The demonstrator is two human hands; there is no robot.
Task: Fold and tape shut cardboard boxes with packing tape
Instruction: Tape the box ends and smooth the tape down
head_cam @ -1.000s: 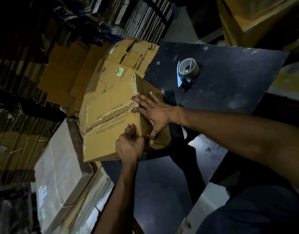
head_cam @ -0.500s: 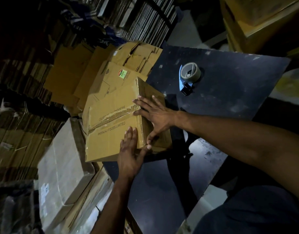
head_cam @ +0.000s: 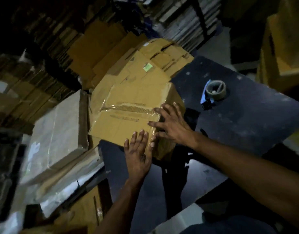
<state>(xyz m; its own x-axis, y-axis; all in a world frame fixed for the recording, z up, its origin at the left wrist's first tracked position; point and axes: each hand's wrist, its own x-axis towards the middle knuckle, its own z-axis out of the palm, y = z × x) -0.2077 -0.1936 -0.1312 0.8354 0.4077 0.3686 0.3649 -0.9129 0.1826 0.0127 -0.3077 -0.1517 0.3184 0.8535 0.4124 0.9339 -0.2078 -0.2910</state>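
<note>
Cardboard box point(head_cam: 128, 115) sat at the left edge of the dark table point(head_cam: 246, 129), its taped seam running left to right across the top. Left hand point(head_cam: 138, 154) lay flat with straight fingers on the box's near right corner. Right hand point(head_cam: 172, 125), fingers spread, pressed the right end of the seam. Tape dispenser point(head_cam: 214, 92) stood apart near the far edge.
</note>
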